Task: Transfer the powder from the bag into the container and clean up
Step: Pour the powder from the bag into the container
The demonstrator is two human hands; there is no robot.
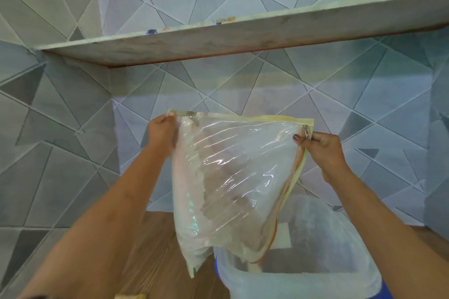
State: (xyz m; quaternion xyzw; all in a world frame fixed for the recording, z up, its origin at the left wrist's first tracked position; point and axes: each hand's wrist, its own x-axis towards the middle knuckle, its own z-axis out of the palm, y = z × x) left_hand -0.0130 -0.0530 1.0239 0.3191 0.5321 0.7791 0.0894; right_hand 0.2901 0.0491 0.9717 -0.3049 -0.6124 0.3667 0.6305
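Observation:
A clear plastic zip bag [233, 177] with a pale yellow trim hangs in front of me, dusted inside with white powder. My left hand [161, 132] pinches its upper left corner. My right hand [320, 143] pinches the upper right corner at the metal zipper pull. The bag's lower right end dips into a translucent white container [315, 272] with a blue rim at the bottom right. Whether powder is falling out of the bag, I cannot tell.
A wooden surface [155, 262] lies under the bag and container. A grey tiled wall [73, 153] with triangle patterns stands right behind. A long shelf [243, 36] juts out above the bag.

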